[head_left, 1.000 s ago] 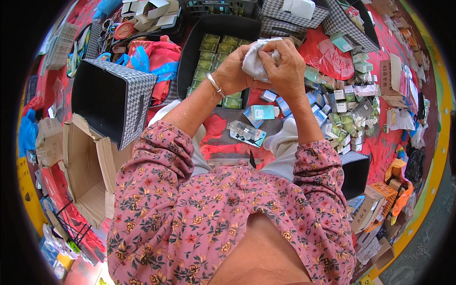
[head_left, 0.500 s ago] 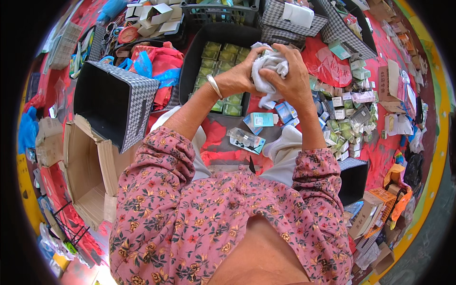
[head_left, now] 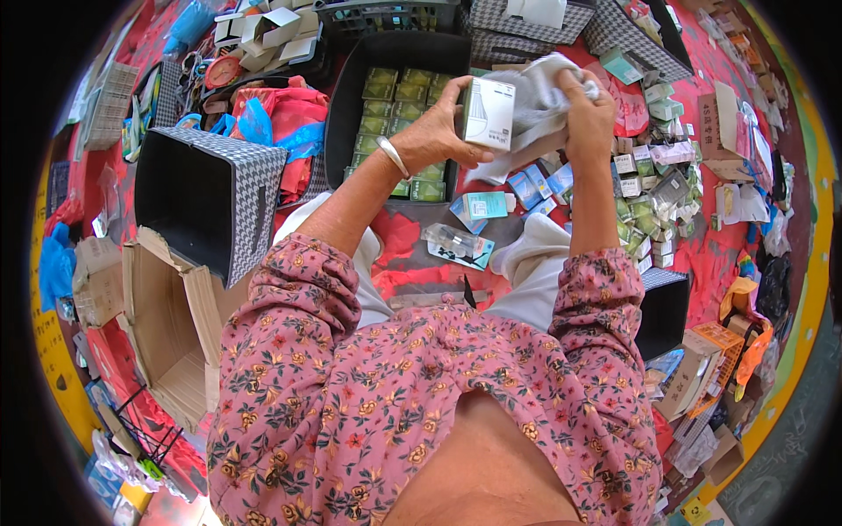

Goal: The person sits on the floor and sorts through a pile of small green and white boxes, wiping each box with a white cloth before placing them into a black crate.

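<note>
My left hand (head_left: 436, 133), with a silver bangle at the wrist, grips a small white carton (head_left: 489, 112) by its left side and bottom. To the right of it, my right hand (head_left: 589, 110) pinches a grey-white cloth (head_left: 537, 103), which hangs open and passes partly behind the carton. Below and left of the carton stands a black bin (head_left: 340, 123) holding rows of small green boxes (head_left: 386, 114). Under my hands lie a teal box (head_left: 488, 205), several blue boxes (head_left: 531, 186) and a clear blister pack (head_left: 458, 245).
A heap of small cartons (head_left: 645, 206) spreads on the right. At left, an empty houndstooth-patterned bin (head_left: 250, 188) lies tipped beside an open cardboard box (head_left: 171, 324). Red and blue plastic bags (head_left: 285, 127) lie near the bin. A dark crate (head_left: 386, 16) stands at the far side.
The cloth was bunched between both hands; now my right hand has drawn it off to the right and the white carton shows in my left hand.
</note>
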Demonstrator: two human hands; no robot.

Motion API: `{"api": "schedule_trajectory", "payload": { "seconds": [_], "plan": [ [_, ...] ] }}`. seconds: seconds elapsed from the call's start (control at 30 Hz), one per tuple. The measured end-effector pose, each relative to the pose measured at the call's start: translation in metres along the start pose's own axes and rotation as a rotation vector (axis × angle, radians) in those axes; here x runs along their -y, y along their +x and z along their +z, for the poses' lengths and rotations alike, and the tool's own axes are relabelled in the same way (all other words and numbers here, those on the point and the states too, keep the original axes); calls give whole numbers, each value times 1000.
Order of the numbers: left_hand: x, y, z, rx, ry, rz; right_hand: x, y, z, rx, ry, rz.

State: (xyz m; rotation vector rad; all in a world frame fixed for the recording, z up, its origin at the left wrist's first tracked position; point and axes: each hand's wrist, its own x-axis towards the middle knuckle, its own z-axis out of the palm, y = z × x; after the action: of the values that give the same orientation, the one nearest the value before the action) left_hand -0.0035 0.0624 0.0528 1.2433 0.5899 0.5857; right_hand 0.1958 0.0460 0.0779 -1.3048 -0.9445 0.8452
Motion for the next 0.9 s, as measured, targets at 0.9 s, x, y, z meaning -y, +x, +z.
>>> {"api": "schedule_trajectory", "payload": {
  "seconds": [0.9],
  "plan": [
    [17,16,-10,-203,353,271,5,-16,11,-24,153,-50]
  ]
}}
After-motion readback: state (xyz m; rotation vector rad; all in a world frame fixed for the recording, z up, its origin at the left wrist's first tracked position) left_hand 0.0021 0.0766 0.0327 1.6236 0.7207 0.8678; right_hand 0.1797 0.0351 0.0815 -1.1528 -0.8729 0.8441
